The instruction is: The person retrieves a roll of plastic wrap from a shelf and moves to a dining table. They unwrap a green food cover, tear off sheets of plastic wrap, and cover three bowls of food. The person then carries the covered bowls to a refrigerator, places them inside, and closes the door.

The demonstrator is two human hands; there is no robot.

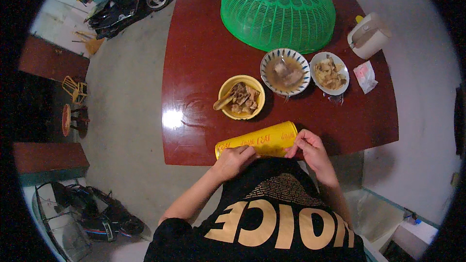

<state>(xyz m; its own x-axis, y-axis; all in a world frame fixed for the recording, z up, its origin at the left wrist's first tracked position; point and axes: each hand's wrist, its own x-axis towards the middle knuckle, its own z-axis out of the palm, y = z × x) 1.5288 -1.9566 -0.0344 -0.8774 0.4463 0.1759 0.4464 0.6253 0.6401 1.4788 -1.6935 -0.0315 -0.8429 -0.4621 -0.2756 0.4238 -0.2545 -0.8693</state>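
A yellow roll of cling film (256, 139) with red lettering lies slantwise at the table's near edge, right in front of my body. My left hand (236, 160) rests against its near side toward the left end, fingers curled on it. At the roll's right end, my right hand (310, 149) has thumb and fingers pinched together; whether a film edge is between them is too fine to tell. Just beyond the roll stands a yellow bowl (242, 114) of meat pieces in broth, with a spoon (222, 102) leaning over its left rim.
A patterned bowl (267, 80) of soup and a white dish (344, 87) of food, clear film at their near edges, stand farther back. Behind them is a green mesh food cover (278, 14). A white kettle (367, 36) and a small packet (365, 76) sit at the right edge.
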